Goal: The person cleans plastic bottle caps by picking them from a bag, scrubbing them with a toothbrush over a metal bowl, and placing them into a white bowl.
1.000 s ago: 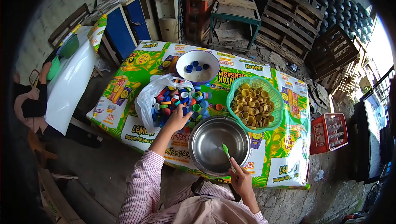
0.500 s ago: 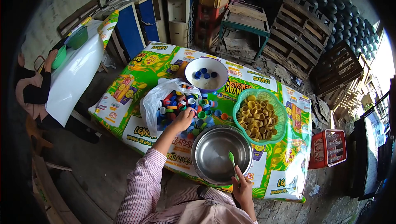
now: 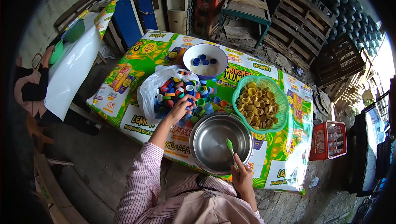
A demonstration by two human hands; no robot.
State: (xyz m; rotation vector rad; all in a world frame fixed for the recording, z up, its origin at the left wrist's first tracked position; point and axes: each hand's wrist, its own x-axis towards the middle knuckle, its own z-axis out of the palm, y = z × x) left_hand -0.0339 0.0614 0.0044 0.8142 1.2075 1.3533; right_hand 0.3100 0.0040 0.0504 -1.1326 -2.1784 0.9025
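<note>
My left hand point(image 3: 180, 109) is at the near right side of a heap of colored plastic bottle caps point(image 3: 169, 94), which spills from a white plastic bag point(image 3: 147, 90). Its fingers are curled around a bottle cap, mostly hidden by them. With my right hand point(image 3: 242, 177) I grip a green toothbrush point(image 3: 229, 145), its head pointing up over the steel bowl point(image 3: 198, 156). Yellow-brown caps point(image 3: 258, 108) fill a green plastic basket point(image 3: 282, 119) on the right. Several dark blue caps point(image 3: 203, 59) lie in a white bowl point(image 3: 218, 53) behind the heap.
A green printed cover point(image 3: 123, 59) lies over the table. At far left, a person point(image 3: 35, 86) holds a green bowl point(image 3: 56, 53) beside another table. A red bottle crate point(image 3: 328, 140) stands on the floor at right. Wooden pallets point(image 3: 299, 28) lean behind.
My left hand has drawn back slightly from the heap, its fingers curling. My right hand still holds the toothbrush over the steel bowl. The camera view has shifted a little.
</note>
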